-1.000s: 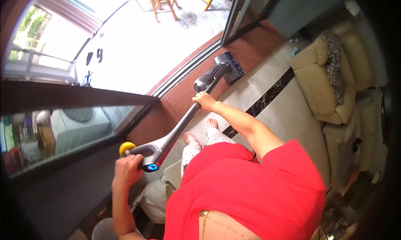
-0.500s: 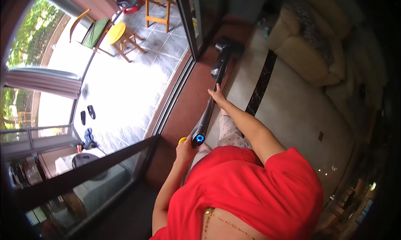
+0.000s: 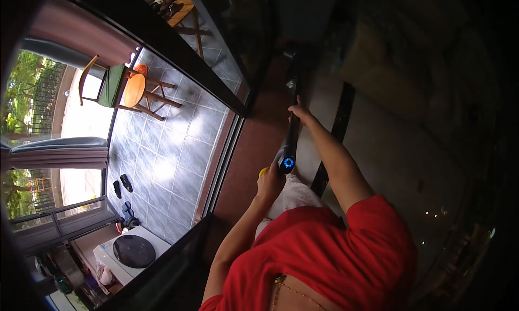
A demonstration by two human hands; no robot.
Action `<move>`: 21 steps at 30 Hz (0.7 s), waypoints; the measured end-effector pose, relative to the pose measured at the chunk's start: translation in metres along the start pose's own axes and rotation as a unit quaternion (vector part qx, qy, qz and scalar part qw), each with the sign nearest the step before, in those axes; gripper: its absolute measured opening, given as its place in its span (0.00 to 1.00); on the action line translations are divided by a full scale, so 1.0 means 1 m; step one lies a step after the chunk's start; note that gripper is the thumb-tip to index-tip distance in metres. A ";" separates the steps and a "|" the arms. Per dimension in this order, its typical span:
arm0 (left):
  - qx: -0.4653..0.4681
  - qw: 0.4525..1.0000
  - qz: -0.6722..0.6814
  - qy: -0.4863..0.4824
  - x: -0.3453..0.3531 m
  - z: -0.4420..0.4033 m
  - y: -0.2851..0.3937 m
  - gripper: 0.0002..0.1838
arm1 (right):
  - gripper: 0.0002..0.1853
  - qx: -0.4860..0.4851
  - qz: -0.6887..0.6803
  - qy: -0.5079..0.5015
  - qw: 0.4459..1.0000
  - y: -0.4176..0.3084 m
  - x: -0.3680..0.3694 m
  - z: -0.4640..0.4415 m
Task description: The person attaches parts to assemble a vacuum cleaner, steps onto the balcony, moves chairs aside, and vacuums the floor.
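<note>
A dark cordless stick vacuum cleaner (image 3: 291,139) points away from me, its round display glowing blue at the near end. My left hand (image 3: 270,181) is closed around its handle, beside a small yellow part. Further along, my right hand (image 3: 300,112) wraps round the tube. The vacuum's floor head (image 3: 294,55) is at the far end, hard to make out in shadow, over the reddish-brown floor strip (image 3: 254,143).
Metal sliding-door tracks (image 3: 223,162) run left of the vacuum. Beyond them, a wooden stool (image 3: 135,91), a green chair (image 3: 112,86), black slippers (image 3: 126,183) and a white washing machine (image 3: 116,262) stand on grey tiles. A sofa (image 3: 373,57) is dim at upper right.
The vacuum and both hands have shifted right in view, the handle end also slightly upward. My view has turned, and the indoor side looks darker. Both hands keep their hold.
</note>
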State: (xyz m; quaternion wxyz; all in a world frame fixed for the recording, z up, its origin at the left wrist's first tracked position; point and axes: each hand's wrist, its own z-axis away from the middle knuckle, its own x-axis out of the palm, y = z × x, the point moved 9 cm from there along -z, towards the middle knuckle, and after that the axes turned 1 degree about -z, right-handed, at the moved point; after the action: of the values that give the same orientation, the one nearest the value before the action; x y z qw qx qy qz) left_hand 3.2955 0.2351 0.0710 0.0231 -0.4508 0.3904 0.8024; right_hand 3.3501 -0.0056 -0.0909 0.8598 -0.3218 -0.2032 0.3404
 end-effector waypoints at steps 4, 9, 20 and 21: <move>-0.003 1.000 -0.010 0.006 -0.011 -0.039 0.020 0.15 | 0.47 -0.029 0.034 0.030 0.999 -0.039 -0.012 -0.024; -0.051 0.998 -0.026 -0.012 -0.019 -0.045 0.016 0.11 | 0.48 -0.023 0.022 0.025 0.999 -0.044 -0.002 -0.027; 0.000 0.996 0.085 -0.029 -0.024 -0.056 0.030 0.16 | 0.38 -0.035 -0.006 0.034 0.999 -0.049 -0.012 -0.035; 0.007 0.991 0.113 -0.064 -0.017 -0.056 0.028 0.17 | 0.35 -0.021 -0.031 0.014 0.999 -0.046 -0.008 -0.031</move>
State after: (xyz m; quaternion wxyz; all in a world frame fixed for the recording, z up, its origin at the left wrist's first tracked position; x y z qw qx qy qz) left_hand 3.3337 0.1845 0.0844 -0.0396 -0.3510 0.4424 0.8243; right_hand 3.3830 -0.0501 -0.0816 0.8658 -0.3382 -0.2081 0.3044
